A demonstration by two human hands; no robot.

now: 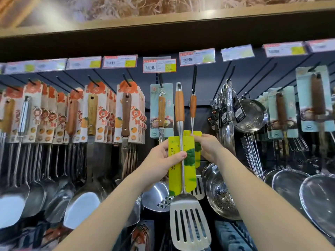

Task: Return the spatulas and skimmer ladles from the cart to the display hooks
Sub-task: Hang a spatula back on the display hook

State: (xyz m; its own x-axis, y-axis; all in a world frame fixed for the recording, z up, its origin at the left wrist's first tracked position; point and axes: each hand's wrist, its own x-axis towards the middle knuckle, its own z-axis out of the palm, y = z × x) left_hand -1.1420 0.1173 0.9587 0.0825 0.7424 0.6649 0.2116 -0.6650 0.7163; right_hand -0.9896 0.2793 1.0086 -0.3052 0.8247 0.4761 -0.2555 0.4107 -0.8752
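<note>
1. My left hand (159, 160) has its fingers clamped on the slotted spatula (188, 220) at its yellow card (181, 165), held up just below the hook (194, 78). My right hand (208, 147) pinches the card of the spatula already hanging there.
2. Risk: the hang hole (178, 86) misses the hook tip, or I knock the hanging spatula off.
3. Readable: "St...steel" on the card, "5.80" on the price tag (159, 65).

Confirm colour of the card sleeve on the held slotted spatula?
Yellow with green print, on the card sleeve; head view shows it.
</note>
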